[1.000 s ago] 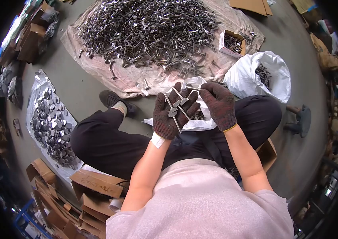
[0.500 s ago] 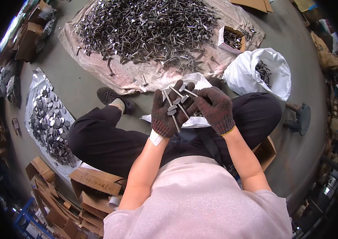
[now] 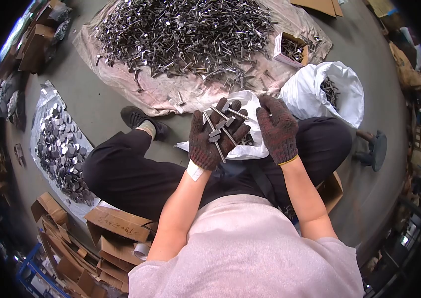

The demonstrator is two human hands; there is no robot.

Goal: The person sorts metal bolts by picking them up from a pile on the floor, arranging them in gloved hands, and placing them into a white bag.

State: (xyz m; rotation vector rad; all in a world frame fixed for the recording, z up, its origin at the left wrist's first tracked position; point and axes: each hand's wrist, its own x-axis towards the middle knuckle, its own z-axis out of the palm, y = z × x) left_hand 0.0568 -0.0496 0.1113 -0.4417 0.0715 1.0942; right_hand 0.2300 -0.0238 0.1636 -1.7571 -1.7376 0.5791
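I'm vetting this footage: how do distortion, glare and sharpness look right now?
Head view: strong fisheye bowing, corners black; head view: bright glints on the discs and metal heap; head view: left hand reasonably sharp, outer edges dim and soft.

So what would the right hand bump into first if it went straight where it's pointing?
Probably the pinkish cloth, though I can't tell how high above it the right hand is.

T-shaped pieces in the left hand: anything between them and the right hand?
Nothing visible. The T-shaped pieces lie on the open left hand; the right hand is apart, the white bag showing through the gap.
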